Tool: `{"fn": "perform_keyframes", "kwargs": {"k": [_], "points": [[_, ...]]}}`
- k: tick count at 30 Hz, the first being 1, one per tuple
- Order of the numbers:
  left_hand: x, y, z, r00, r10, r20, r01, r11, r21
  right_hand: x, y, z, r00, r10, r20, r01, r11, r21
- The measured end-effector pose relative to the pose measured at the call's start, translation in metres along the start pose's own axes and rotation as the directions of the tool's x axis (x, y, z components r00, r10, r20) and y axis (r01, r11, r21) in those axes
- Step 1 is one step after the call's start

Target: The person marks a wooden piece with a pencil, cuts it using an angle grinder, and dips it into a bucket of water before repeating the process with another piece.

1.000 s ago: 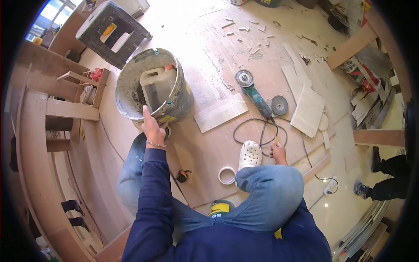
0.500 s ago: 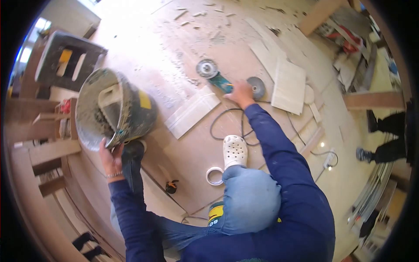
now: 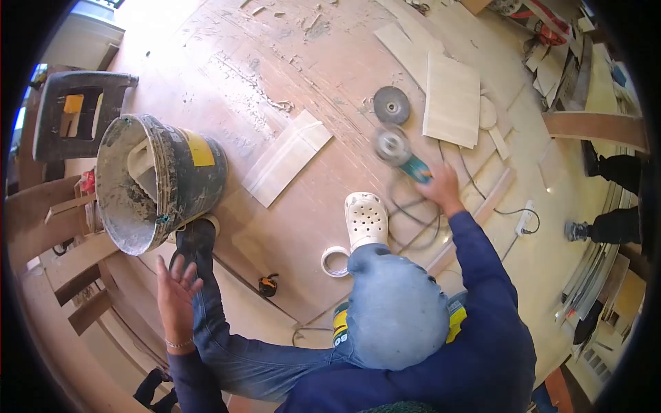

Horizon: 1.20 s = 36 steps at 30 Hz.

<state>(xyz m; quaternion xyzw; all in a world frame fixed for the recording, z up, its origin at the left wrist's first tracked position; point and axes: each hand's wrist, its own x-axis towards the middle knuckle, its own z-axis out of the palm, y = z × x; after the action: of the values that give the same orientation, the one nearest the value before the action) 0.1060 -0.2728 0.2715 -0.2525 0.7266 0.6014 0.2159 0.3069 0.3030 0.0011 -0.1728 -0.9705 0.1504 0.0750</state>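
My right hand (image 3: 444, 187) is wrapped round the teal body of an angle grinder (image 3: 416, 168), whose disc end is blurred by motion. Its dark cord loops over the floor beside my white clog (image 3: 366, 219). A loose dark disc (image 3: 392, 105) lies just beyond the grinder. My left hand (image 3: 177, 297), fingers spread and palm up, is empty just below a tilted bucket (image 3: 196, 180). Grey residue coats the bucket's inside, and a pale block-like tool (image 3: 142, 167) rests in it.
A cut tile (image 3: 289, 158) lies in front of me, and a larger pale tile (image 3: 451, 103) is farther right. A roll of tape (image 3: 336, 262) sits by my foot. A black stool (image 3: 79, 113) stands left, a power strip (image 3: 525, 217) right. Another person's legs (image 3: 616, 199) show at far right.
My right hand has brought the grinder right and closer to me, past the loose disc. My left hand has let go of the bucket rim and spread its fingers. The view has shifted.
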Motion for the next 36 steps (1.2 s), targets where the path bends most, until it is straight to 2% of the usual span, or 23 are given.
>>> {"fn": "perform_keyframes", "kwargs": {"k": [1,7,9,10,12,13,14,15,17,18,20,21,22,24,25,26,27,28,29,31,32,34,36], "points": [[-0.005,-0.004,0.003,0.996,0.011,0.086,-0.018,0.996,0.086,-0.021,0.011,-0.013,1.000,0.022,0.019,-0.021,0.999,-0.024],[-0.006,-0.017,0.049,0.987,-0.086,0.134,0.049,0.966,0.255,-0.044,0.021,-0.035,0.998,0.047,0.041,-0.047,0.999,-0.009],[-0.005,-0.022,0.057,0.964,-0.011,0.266,-0.106,0.900,0.423,-0.040,0.019,-0.041,0.989,0.041,0.144,-0.041,0.999,0.000],[-0.008,-0.024,0.063,0.959,-0.003,0.284,-0.126,0.891,0.436,-0.037,0.020,-0.046,0.989,0.057,0.135,-0.056,0.998,-0.015],[-0.010,-0.029,0.074,0.949,-0.006,0.316,-0.139,0.890,0.435,-0.035,0.013,-0.046,0.991,0.094,-0.098,-0.097,0.995,-0.027],[-0.009,-0.031,0.077,0.946,-0.007,0.325,-0.143,0.889,0.435,-0.027,0.001,-0.048,0.989,0.112,-0.101,-0.116,0.993,-0.035],[-0.002,-0.044,0.081,0.938,0.011,0.345,-0.148,0.915,0.374,-0.012,-0.017,-0.054,0.947,0.285,-0.150,-0.232,0.926,0.297],[0.004,-0.054,0.092,0.915,0.066,0.397,-0.244,0.875,0.418,-0.002,-0.037,-0.054,0.880,0.456,-0.135,-0.294,0.744,0.600],[0.009,-0.061,0.140,0.850,0.058,0.523,-0.341,0.818,0.464,0.016,-0.079,-0.039,0.911,0.380,0.158,-0.368,0.580,0.727],[0.004,-0.055,0.176,0.825,0.025,0.565,-0.265,0.900,0.347,0.032,-0.126,-0.060,0.855,0.314,0.413,-0.519,0.504,0.690],[-0.002,-0.054,0.239,0.795,-0.012,0.607,-0.057,0.994,0.094,0.042,-0.190,-0.063,0.979,0.059,0.197,-0.189,0.630,0.754],[0.003,-0.062,0.261,0.799,-0.026,0.601,0.063,0.997,-0.041,0.053,-0.208,-0.069,0.978,-0.105,0.178,-0.072,0.633,0.771],[0.013,-0.067,0.277,0.789,-0.030,0.614,0.066,0.997,-0.037,0.059,-0.214,-0.075,0.951,-0.265,0.159,0.040,0.618,0.785],[0.026,-0.078,0.296,0.784,-0.073,0.616,0.284,0.925,-0.251,0.074,-0.177,-0.066,0.977,-0.156,0.145,0.002,0.688,0.725],[0.027,-0.080,0.295,0.782,-0.084,0.618,0.295,0.923,-0.247,0.087,-0.151,-0.064,0.991,-0.063,0.119,-0.033,0.744,0.667],[0.029,-0.079,0.290,0.788,-0.110,0.606,0.289,0.935,-0.207,0.102,-0.119,-0.067,0.957,0.226,0.182,-0.288,0.652,0.701],[0.030,-0.076,0.285,0.793,-0.131,0.595,0.280,0.946,-0.165,0.120,-0.076,-0.073,0.911,0.380,0.159,-0.399,0.719,0.570],[0.028,-0.071,0.276,0.791,-0.135,0.597,0.247,0.963,-0.109,0.126,-0.019,-0.045,0.801,0.579,-0.153,-0.487,0.778,0.396],[0.026,-0.068,0.265,0.789,-0.133,0.600,0.246,0.963,-0.110,0.127,0.036,-0.027,0.730,0.597,-0.332,-0.571,0.800,0.184],[0.024,-0.063,0.239,0.809,-0.167,0.563,0.181,0.983,0.031,0.123,0.072,-0.043,0.625,0.760,-0.181,-0.774,0.633,-0.016],[0.019,-0.059,0.224,0.816,-0.168,0.553,0.183,0.983,0.028,0.120,0.096,-0.038,0.632,0.756,-0.171,-0.769,0.640,-0.016],[0.007,-0.047,0.192,0.853,-0.189,0.487,0.140,0.981,0.134,0.115,0.146,-0.011,0.664,0.745,0.067,-0.738,0.638,0.219],[-0.008,-0.032,0.160,0.880,-0.190,0.436,0.136,0.979,0.153,0.118,0.175,-0.009,0.669,0.687,0.282,-0.738,0.659,0.147]]}}
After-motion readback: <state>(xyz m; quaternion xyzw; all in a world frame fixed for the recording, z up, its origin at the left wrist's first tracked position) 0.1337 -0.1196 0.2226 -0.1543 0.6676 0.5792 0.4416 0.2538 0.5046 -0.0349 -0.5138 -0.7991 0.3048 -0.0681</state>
